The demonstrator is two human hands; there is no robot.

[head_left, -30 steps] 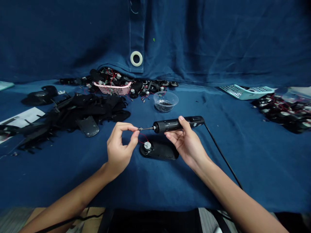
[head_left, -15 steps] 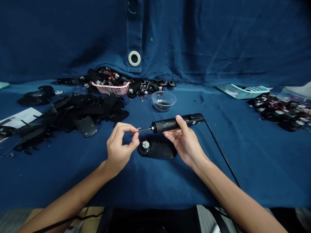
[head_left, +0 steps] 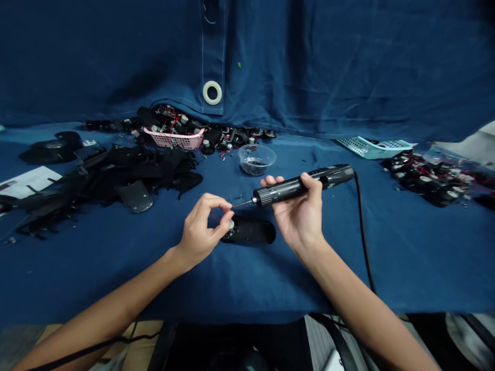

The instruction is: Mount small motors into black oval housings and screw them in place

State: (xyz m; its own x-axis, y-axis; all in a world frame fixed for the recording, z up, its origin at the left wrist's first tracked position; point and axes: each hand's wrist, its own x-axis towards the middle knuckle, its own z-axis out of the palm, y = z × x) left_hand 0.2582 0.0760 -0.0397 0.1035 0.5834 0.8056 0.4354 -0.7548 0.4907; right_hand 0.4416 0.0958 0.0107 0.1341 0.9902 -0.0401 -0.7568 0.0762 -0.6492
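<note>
My right hand (head_left: pixel 299 219) is wrapped round a black corded electric screwdriver (head_left: pixel 294 189), tilted with its rear end higher and its bit (head_left: pixel 243 204) pointing left. At the bit's tip, the thumb and fingers of my left hand (head_left: pixel 204 226) are pinched together; whatever is between them is too small to make out. Below both hands a black plastic shell (head_left: pixel 251 231) lies on the cloth. A small round silver motor (head_left: pixel 232 225) sits at its left end, partly behind my left fingers, and a red wire (head_left: pixel 214 212) loops up beside it.
A clear bowl (head_left: pixel 257 161) of small dark screws stands beyond the screwdriver. Black shells (head_left: pixel 135 196) are heaped at left, behind them a pink basket (head_left: pixel 176 140) of wired parts. At right are a light-blue basket (head_left: pixel 373 148) and more wired parts (head_left: pixel 425 178). A power cord (head_left: pixel 363 232) hangs toward me.
The screwdriver has moved right and its rear end has risen, with more of my right fingers showing behind it. My left pinch has followed the bit's tip rightward and now partly covers the motor.
</note>
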